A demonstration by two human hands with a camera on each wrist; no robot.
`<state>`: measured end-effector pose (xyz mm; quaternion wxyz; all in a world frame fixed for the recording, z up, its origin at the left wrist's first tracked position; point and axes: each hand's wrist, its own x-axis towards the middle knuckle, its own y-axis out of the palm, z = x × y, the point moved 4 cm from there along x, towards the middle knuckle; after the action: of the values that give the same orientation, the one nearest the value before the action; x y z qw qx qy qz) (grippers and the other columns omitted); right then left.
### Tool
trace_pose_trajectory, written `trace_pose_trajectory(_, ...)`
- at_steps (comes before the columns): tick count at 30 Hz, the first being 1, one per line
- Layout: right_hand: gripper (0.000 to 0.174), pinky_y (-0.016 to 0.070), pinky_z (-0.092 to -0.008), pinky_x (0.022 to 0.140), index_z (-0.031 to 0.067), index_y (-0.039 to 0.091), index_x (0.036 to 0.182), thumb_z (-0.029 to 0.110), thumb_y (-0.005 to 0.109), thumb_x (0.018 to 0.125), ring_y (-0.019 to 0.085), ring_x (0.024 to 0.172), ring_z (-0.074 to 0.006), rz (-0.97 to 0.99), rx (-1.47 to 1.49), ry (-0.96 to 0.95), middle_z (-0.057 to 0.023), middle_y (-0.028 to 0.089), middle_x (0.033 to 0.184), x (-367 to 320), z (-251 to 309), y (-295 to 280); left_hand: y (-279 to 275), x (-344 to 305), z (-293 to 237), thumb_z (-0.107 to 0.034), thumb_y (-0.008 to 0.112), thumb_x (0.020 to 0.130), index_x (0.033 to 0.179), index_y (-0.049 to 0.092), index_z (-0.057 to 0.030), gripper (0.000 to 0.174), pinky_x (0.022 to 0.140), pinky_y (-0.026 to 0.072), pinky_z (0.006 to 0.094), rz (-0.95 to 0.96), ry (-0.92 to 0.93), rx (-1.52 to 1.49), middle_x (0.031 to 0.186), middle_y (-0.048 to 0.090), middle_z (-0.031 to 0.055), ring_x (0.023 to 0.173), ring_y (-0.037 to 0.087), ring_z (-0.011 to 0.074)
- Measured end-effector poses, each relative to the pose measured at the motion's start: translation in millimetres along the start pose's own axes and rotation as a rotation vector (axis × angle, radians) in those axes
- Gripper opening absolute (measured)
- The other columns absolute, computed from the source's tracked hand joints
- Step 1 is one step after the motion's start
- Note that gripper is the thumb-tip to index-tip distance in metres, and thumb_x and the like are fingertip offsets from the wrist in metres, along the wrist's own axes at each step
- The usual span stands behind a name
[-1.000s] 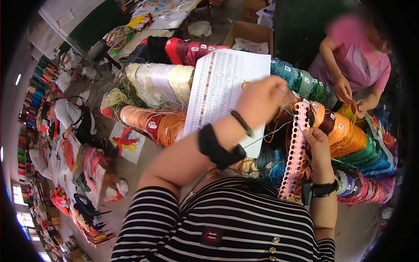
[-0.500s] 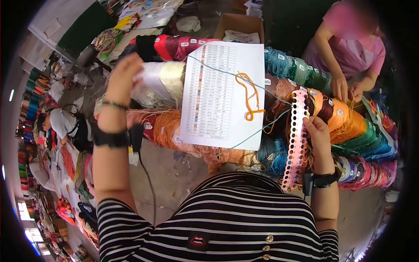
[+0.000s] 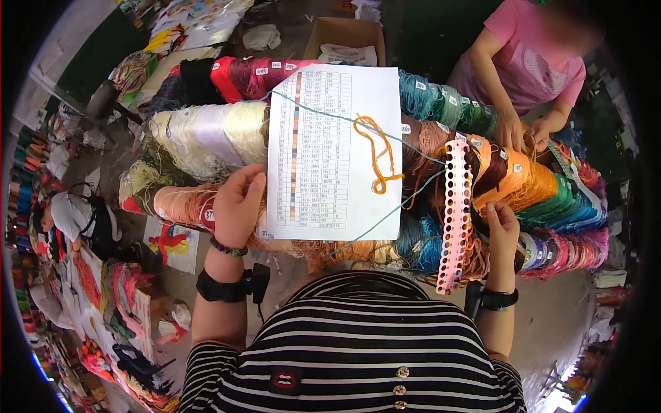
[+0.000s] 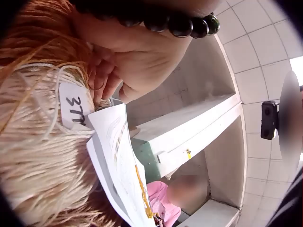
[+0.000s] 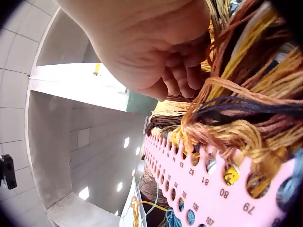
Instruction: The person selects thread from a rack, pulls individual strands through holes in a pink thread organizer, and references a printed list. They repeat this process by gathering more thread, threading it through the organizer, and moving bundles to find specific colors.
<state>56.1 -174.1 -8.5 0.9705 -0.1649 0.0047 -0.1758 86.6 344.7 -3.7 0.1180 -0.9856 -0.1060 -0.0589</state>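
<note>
My left hand (image 3: 237, 206) is at the left edge of a printed sheet (image 3: 337, 220), its thumb and curled fingers pinching at the sheet's edge in the left wrist view. My right hand (image 3: 501, 227) is just right of a pink numbered thread card (image 3: 454, 220) with holes along both sides. In the right wrist view its fingers curl beside a bundle of coloured threads (image 5: 227, 90); I cannot tell whether they hold a strand. One teal thread (image 3: 330, 117) crosses the sheet to the card, and a second length comes back below. An orange thread (image 3: 377, 155) lies looped on the sheet.
Rows of labelled yarn bundles (image 3: 227, 131) lie under and around the sheet. A person in pink (image 3: 523, 76) works with both hands at the far right. A cardboard box (image 3: 344, 34) stands behind, and another person (image 3: 82, 213) bends over a table at left.
My left hand drew the teal thread out leftward, let it go, then came down to the sheet's left edge. My right hand has moved off the card, slightly to its right.
</note>
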Motion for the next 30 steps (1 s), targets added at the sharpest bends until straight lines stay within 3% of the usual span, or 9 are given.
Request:
trace_pose_trajectory(5,0.017,0.0434,-0.0203,0.072,-0.0013,0.064,0.098,0.015,0.061,0.096,0.054,0.077,-0.0061,-0.029,-0.006,-0.004,0.0002,0.064,0.087,-7.6,-10.7,0.1,3.7,-0.5,-1.3,-0.017,0.061,0.096,0.112,0.065,0.0032,0.026,0.071,0.0507,0.0240,0.022,0.020,0.082,0.089,0.071,0.0070,0.078,0.065,0.0098)
trace_pose_trajectory(12,0.014,0.0419,-0.0201,0.073,0.0001,0.063,0.098,0.013,0.060,0.096,0.054,0.079,-0.0062,-0.011,0.012,0.035,-0.0003,0.064,0.088,-13.3,-9.1,-1.6,4.8,0.6,-8.8,-0.015,0.061,0.095,0.111,0.065,0.0024,0.025,0.071,0.0507,0.0246,0.043,0.025,0.157,0.089,0.071,0.0078,0.078,0.065,0.0108)
trace_pose_trajectory(17,0.018,0.0443,-0.0216,0.072,-0.0013,0.064,0.099,0.016,0.062,0.095,0.055,0.077,-0.0074,-0.009,0.018,0.059,-0.0010,0.065,0.088,-10.2,-13.5,-5.8,-30.3,22.9,-9.8,-0.012,0.063,0.093,0.109,0.067,0.0018,0.021,0.071,0.0502,0.0247,0.016,0.071,0.312,0.087,0.070,0.0067,0.080,0.065,0.0118)
trace_pose_trajectory(18,0.019,0.0445,-0.0219,0.072,-0.0010,0.064,0.100,0.017,0.062,0.095,0.055,0.077,-0.0079,-0.011,0.036,0.056,-0.0013,0.065,0.088,-9.7,-13.6,-6.5,-36.7,28.3,-24.7,-0.014,0.065,0.090,0.104,0.069,0.0005,0.021,0.072,0.0511,0.0279,0.002,0.027,0.356,0.088,0.071,0.0104,0.082,0.067,0.0176)
trace_pose_trajectory(20,0.019,0.0446,-0.0220,0.072,-0.0002,0.065,0.100,0.018,0.062,0.095,0.056,0.077,-0.0085,-0.008,0.059,0.076,-0.0017,0.065,0.088,-9.4,-14.0,-8.6,-51.1,44.9,-25.4,-0.015,0.066,0.088,0.101,0.071,-0.0012,0.020,0.074,0.0516,0.0310,-0.030,0.150,0.533,0.090,0.071,0.0136,0.082,0.067,0.0227)
trace_pose_trajectory(22,0.017,0.0432,-0.0209,0.070,0.0008,0.065,0.099,0.017,0.062,0.095,0.055,0.077,-0.0076,0.002,0.066,0.078,-0.0005,0.065,0.087,-5.9,-12.5,-13.0,-61.4,59.9,-20.4,-0.017,0.068,0.083,0.095,0.073,-0.0039,0.018,0.075,0.0520,0.0361,-0.088,0.236,0.615,0.092,0.069,0.0163,0.081,0.067,0.0300)
trace_pose_trajectory(25,0.015,0.0414,-0.0196,0.068,0.0020,0.064,0.099,0.017,0.062,0.096,0.053,0.074,-0.0059,0.002,0.059,0.060,0.0008,0.064,0.085,-5.5,9.9,-12.2,-57.5,73.5,-16.9,-0.019,0.069,0.082,0.091,0.073,-0.0049,0.017,0.073,0.0521,0.0366,-0.125,0.298,0.630,0.089,0.069,0.0136,0.079,0.067,0.0282)
trace_pose_trajectory(29,0.014,0.0311,-0.0157,0.053,0.0070,0.065,0.096,0.020,0.060,0.096,0.049,0.065,-0.0009,-0.012,0.016,-0.020,0.0036,0.065,0.084,-6.4,46.2,-0.3,-46.0,82.8,-23.5,-0.023,0.072,0.079,0.088,0.073,-0.0065,0.018,0.071,0.0523,0.0376,-0.165,0.175,0.704,0.087,0.069,0.0118,0.078,0.067,0.0271)
trace_pose_trajectory(30,0.015,0.0322,-0.0155,0.054,0.0056,0.065,0.097,0.020,0.060,0.097,0.050,0.068,-0.0013,-0.020,0.039,-0.010,0.0025,0.065,0.086,-8.8,56.9,7.7,-43.9,84.3,-23.9,-0.023,0.072,0.079,0.088,0.073,-0.0070,0.018,0.070,0.0523,0.0376,-0.158,0.143,0.701,0.087,0.070,0.0116,0.077,0.067,0.0269)
